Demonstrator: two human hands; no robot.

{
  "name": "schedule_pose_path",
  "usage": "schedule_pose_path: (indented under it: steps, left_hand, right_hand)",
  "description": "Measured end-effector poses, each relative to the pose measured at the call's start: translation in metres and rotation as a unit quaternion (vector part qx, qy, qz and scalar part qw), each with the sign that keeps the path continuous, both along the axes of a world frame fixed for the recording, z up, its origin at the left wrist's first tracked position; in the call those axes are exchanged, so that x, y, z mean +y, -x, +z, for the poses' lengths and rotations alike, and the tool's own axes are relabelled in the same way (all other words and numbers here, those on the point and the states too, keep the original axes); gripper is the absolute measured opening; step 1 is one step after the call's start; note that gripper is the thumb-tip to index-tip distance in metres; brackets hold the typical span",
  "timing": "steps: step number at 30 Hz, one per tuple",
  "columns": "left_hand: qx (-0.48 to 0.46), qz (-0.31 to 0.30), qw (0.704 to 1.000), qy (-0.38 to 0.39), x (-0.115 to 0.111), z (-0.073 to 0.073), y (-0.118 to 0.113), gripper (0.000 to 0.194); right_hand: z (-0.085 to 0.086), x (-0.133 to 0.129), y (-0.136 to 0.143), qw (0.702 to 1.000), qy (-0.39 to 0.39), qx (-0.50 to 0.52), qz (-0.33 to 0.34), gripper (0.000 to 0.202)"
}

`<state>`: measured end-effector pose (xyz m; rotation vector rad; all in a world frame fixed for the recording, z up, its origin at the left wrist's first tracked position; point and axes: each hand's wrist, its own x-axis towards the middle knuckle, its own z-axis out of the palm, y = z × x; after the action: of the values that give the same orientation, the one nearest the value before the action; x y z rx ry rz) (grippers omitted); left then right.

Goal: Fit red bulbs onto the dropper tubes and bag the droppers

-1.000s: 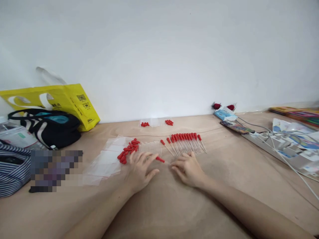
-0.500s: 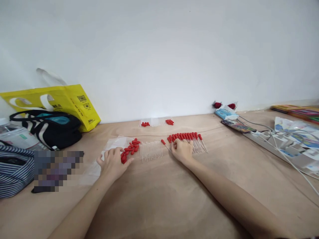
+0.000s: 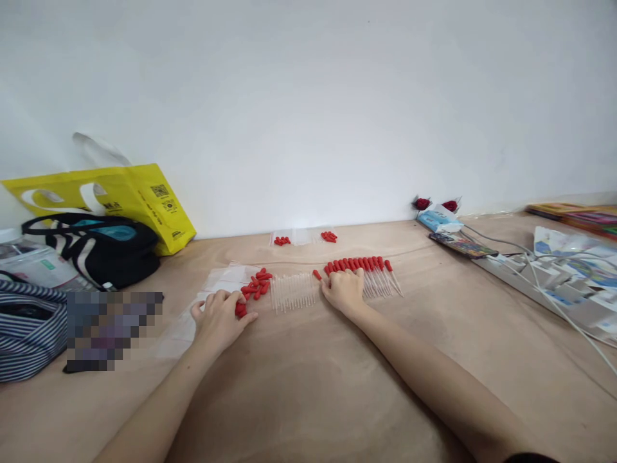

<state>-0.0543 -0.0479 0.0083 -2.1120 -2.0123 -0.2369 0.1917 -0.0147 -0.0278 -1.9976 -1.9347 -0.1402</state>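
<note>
Several loose red rubber bulbs (image 3: 258,283) lie in a pile on and beside clear plastic bags (image 3: 219,280). At the pile's near left edge is my left hand (image 3: 220,315), fingers spread and curved, with a red bulb by its fingertips. A row of thin clear tubes (image 3: 292,292) lies between my hands. My right hand (image 3: 343,289) rests over the left end of a row of red-capped droppers (image 3: 380,276), its fingers bent down; what its fingertips hold, if anything, is hidden. One red-capped dropper (image 3: 317,274) lies just left of that hand.
Small bags with red bulbs (image 3: 329,236) lie by the wall. To the left are a yellow bag (image 3: 159,206), a black bag (image 3: 120,257) and a striped bag (image 3: 33,341). On the right are a power strip with cables (image 3: 544,289), a blue packet (image 3: 439,220) and artificial roses (image 3: 422,204).
My right hand has shifted slightly left along the row, uncovering more of the droppers' tubes. My left hand has barely moved.
</note>
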Motion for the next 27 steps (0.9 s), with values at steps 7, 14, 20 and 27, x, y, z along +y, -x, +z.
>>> schedule_pose_path:
  steps: [7,14,20,27]
  left_hand:
    - [-0.003,-0.008,0.998,-0.07,0.003,-0.007,0.0,0.02]
    - [-0.093,0.036,0.995,-0.013,0.027,-0.001,0.013,0.027]
    - [-0.121,0.059,0.989,0.062,0.077,0.013,0.014,0.03]
    - [-0.118,0.069,0.982,0.13,0.111,0.013,-0.007,0.029]
  right_hand:
    - [0.001,0.006,0.001,1.0,0.005,-0.021,-0.01,0.032]
    - [0.003,0.003,-0.002,1.0,-0.02,-0.002,0.007,0.031]
    - [0.008,0.005,0.01,1.0,0.016,0.017,0.013,0.029]
    - [0.011,0.01,0.013,0.997,0.076,0.008,-0.009,0.028]
